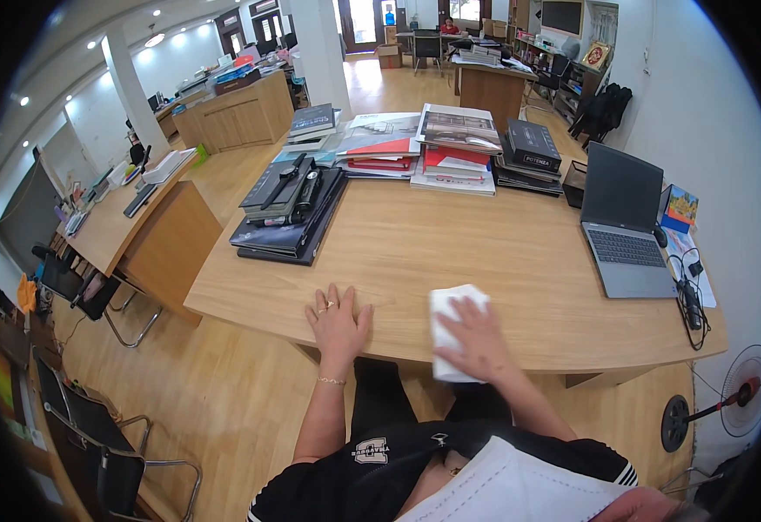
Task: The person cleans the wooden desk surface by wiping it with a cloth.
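The right hand lies palm down on a folded white cloth, pressing it to the tabletop at about the middle of the near edge, and the cloth's lower end reaches past that edge; the fingers are too blurred for me to tell whether they pinch it or only press. The left hand has hold of nothing: it rests with fingers spread just inside the near edge, to the left of the cloth and apart from it. I take the step in hand to be rubbing the wood with the cloth, the left hand serving as a prop. To my eye the next move calls for a flat, even palm, and for minding that overhanging end so it doesn't bunch. Farther out, a dark stack stands near the left edge, and two book piles and a black box sit toward the far edge. The laptop stands open near the right edge, with a cord bundle by the near right corner; a cloth brought that way would, I judge, need care around both.
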`<action>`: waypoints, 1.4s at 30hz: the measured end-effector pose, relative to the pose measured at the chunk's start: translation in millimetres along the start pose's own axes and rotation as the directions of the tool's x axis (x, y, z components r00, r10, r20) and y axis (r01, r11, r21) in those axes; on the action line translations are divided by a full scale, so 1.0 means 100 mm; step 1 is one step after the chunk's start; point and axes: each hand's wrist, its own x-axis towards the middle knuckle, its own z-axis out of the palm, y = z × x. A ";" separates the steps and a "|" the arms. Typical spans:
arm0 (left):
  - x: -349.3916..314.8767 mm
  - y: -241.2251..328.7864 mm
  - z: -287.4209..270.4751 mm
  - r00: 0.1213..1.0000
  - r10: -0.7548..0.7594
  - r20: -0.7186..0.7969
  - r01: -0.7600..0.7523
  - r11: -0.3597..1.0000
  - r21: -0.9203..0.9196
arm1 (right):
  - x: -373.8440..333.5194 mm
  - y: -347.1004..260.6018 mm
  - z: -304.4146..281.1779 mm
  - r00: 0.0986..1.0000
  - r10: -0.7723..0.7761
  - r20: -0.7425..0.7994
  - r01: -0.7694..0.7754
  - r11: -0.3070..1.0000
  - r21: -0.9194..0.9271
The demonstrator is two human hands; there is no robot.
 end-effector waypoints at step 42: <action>-0.29 1.02 -0.07 0.823 0.506 0.258 -0.494 0.862 -0.115 | -0.81 0.88 -0.01 0.714 0.401 -0.574 -0.242 0.911 0.335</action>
